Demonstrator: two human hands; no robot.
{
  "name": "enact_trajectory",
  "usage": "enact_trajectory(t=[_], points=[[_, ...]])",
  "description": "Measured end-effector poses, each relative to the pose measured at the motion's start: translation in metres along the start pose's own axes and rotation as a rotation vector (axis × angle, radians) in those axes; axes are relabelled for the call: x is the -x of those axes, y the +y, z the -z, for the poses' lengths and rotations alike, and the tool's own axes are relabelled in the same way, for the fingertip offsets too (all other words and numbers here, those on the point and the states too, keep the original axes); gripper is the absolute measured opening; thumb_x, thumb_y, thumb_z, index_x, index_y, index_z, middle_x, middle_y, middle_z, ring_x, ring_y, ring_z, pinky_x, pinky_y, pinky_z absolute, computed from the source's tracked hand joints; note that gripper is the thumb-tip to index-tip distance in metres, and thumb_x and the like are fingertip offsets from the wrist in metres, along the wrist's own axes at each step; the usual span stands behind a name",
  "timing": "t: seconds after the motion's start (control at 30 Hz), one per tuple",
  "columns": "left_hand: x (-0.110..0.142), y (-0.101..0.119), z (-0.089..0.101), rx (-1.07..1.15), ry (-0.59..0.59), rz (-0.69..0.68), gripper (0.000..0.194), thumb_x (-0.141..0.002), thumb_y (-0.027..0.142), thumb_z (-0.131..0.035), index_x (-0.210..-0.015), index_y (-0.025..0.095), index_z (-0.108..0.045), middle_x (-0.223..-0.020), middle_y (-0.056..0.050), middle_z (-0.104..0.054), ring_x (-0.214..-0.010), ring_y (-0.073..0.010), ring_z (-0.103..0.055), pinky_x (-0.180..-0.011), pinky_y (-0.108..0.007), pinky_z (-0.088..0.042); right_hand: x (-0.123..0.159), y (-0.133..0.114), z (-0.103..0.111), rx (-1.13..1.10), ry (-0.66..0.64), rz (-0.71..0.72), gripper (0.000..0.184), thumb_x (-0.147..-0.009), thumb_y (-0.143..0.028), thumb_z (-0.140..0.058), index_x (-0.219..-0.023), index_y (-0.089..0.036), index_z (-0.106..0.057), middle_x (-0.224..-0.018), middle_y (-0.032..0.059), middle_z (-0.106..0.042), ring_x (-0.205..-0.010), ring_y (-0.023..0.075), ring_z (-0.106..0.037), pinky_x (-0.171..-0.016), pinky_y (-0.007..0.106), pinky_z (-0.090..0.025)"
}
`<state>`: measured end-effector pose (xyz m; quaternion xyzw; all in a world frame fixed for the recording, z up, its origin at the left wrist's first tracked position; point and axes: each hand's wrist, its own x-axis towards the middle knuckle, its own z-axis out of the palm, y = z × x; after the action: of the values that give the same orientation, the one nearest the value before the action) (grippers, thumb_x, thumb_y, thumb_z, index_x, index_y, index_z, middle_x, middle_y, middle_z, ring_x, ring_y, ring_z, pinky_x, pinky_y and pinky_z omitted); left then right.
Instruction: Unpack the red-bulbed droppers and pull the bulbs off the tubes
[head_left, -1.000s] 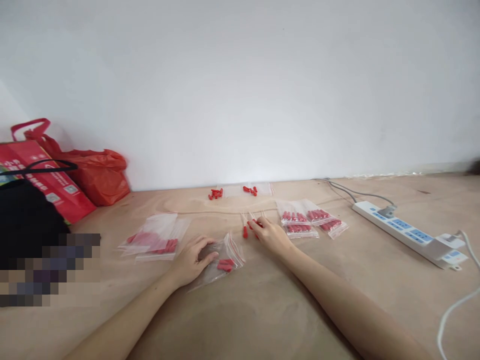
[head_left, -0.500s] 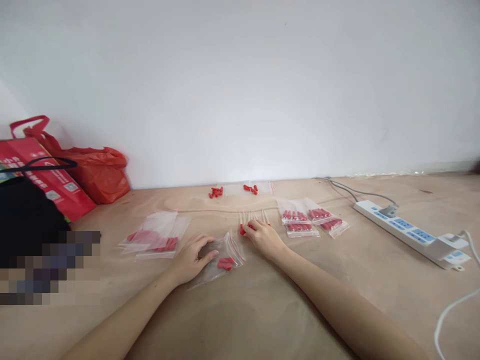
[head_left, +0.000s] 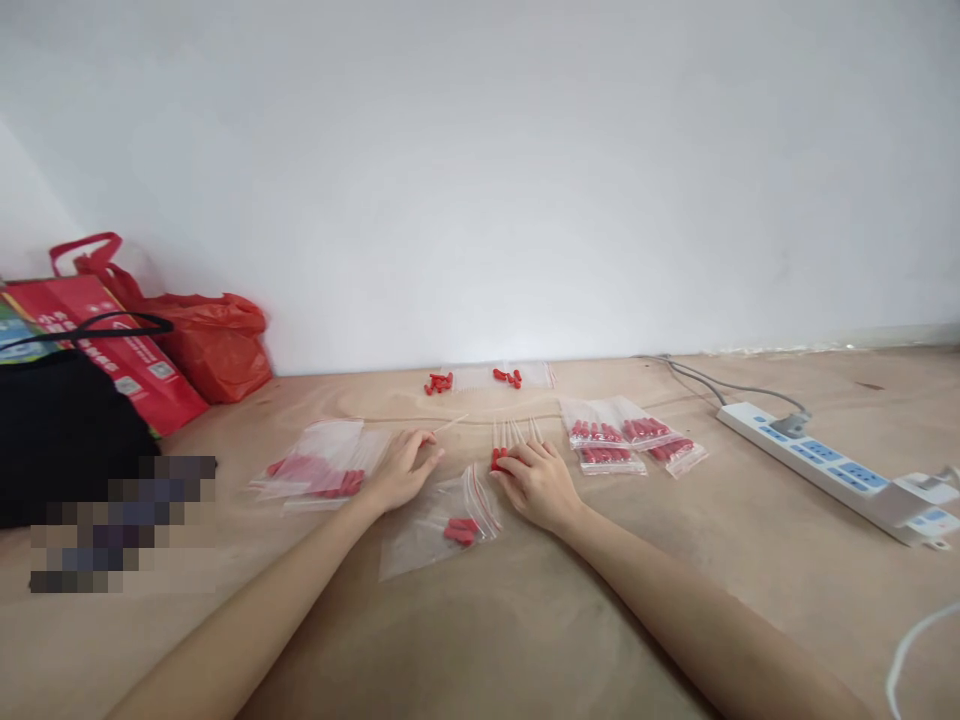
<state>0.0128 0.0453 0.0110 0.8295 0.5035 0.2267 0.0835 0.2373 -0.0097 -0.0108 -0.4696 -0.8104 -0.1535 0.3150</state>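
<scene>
My left hand is curled, with its fingertips at the red end of a thin white stick that points away to the right. A clear zip bag, lying partly below that hand, holds several short red pieces. My right hand is bent over a row of thin white sticks with red ends. Its fingers press on the red ends and hide some of them. The sticks lie side by side, pointing toward the wall.
Filled zip bags of red pieces lie right; more bags are stacked left. Loose red pieces and a flat clear bag are near the wall. A power strip stands right, red bags and a black bag left.
My left hand has moved up off the zip bag and now has a red-ended white stick at its fingertips. My right hand stays over the row. The view has shifted slightly.
</scene>
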Motion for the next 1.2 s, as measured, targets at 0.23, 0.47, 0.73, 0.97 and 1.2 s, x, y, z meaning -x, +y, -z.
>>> enact_trajectory(t=[0.23, 0.47, 0.73, 0.97, 1.2], points=[[-0.063, -0.013, -0.010, -0.111, -0.043, 0.225, 0.019, -0.072, 0.012, -0.050, -0.091, 0.016, -0.052, -0.089, -0.008, -0.058, -0.087, -0.0230, -0.054, -0.078, -0.036, -0.040, 0.010, -0.010, 0.007, -0.337, 0.008, -0.040, 0.015, -0.080, -0.028, -0.048, -0.076, -0.018, -0.059, -0.068, 0.0016, -0.056, -0.066, 0.0123, -0.048, -0.066, 0.026, -0.033], [-0.076, 0.002, -0.019, -0.022, -0.170, 0.355, 0.014, -0.080, 0.024, -0.052, -0.090, 0.015, -0.057, -0.095, -0.007, -0.057, -0.089, -0.0183, -0.055, -0.078, -0.034, -0.044, 0.013, -0.018, 0.009, -0.447, -0.044, -0.014, 0.015, -0.078, -0.028, -0.051, -0.069, -0.018, -0.058, -0.062, 0.0000, -0.055, -0.062, 0.0112, -0.047, -0.063, 0.026, -0.032], [-0.071, 0.048, -0.050, 0.274, -0.231, 0.474, 0.016, -0.065, 0.012, -0.061, -0.081, 0.012, -0.057, -0.044, 0.004, -0.052, -0.042, -0.0106, -0.051, -0.043, -0.020, -0.039, 0.012, -0.017, 0.010, -0.457, -0.055, -0.010, 0.014, -0.077, -0.025, -0.051, -0.068, -0.018, -0.059, -0.058, -0.0006, -0.055, -0.060, 0.0112, -0.045, -0.063, 0.026, -0.033], [-0.065, 0.054, -0.049, 0.389, -0.215, 0.443, 0.016, -0.068, 0.013, -0.057, -0.084, 0.012, -0.053, -0.045, 0.006, -0.051, -0.041, -0.0090, -0.051, -0.044, -0.019, -0.041, 0.013, -0.016, 0.008, -0.461, -0.068, -0.004, 0.012, -0.077, -0.024, -0.053, -0.068, -0.019, -0.060, -0.058, -0.0010, -0.056, -0.060, 0.0113, -0.046, -0.063, 0.025, -0.034], [-0.033, 0.036, -0.015, 0.299, -0.083, 0.234, 0.011, -0.070, 0.021, -0.054, -0.080, 0.015, -0.056, -0.080, -0.003, -0.061, -0.075, -0.0152, -0.058, -0.071, -0.027, -0.045, 0.011, -0.015, 0.006, -0.514, -0.074, -0.023, 0.009, -0.075, -0.023, -0.056, -0.069, -0.019, -0.062, -0.057, -0.0011, -0.056, -0.060, 0.0115, -0.047, -0.063, 0.026, -0.035]])
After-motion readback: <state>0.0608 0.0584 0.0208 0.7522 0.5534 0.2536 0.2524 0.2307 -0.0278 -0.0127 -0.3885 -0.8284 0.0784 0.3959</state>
